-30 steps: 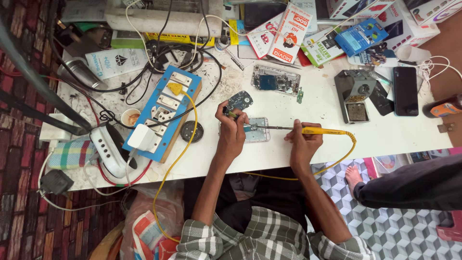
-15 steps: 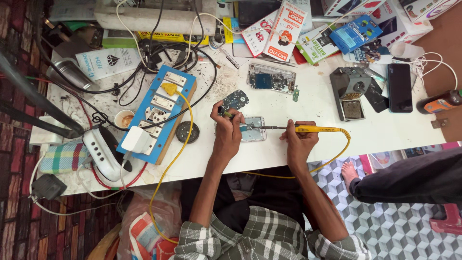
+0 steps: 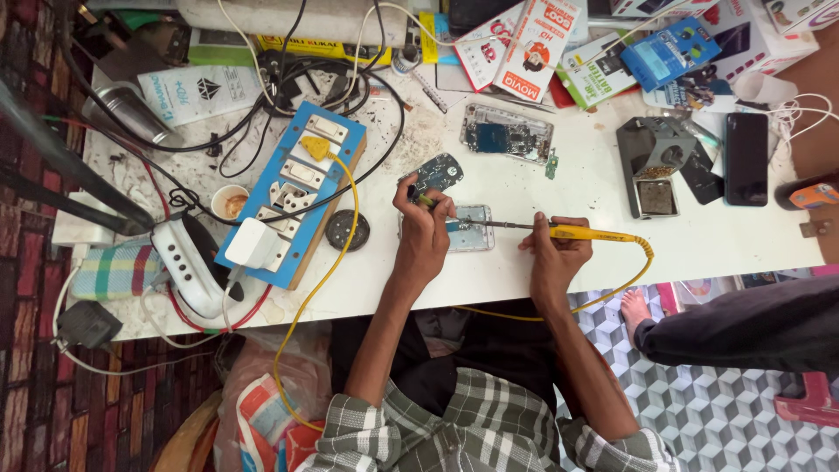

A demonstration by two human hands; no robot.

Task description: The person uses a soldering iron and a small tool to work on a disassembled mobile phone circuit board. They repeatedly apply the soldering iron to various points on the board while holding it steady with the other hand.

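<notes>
Mid-solder at frame centre: left hand (image 3: 426, 229) pinches a small green-tipped tool over the opened phone (image 3: 468, 229) on the white table (image 3: 717, 245), right hand (image 3: 552, 253) fingers wrapped around the yellow soldering iron (image 3: 577, 232), tip on phone; next needs a steady tip on the joint.

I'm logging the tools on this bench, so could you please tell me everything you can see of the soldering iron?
The soldering iron is a slim pen-shaped tool with a yellow handle, plastic by the look of it, and a thin dark metal shaft. It lies nearly level, tip pointing left over the small phone part on the white table. The right hand grips the handle's front end. A yellow cord leaves the rear and loops down under the table edge.
</notes>
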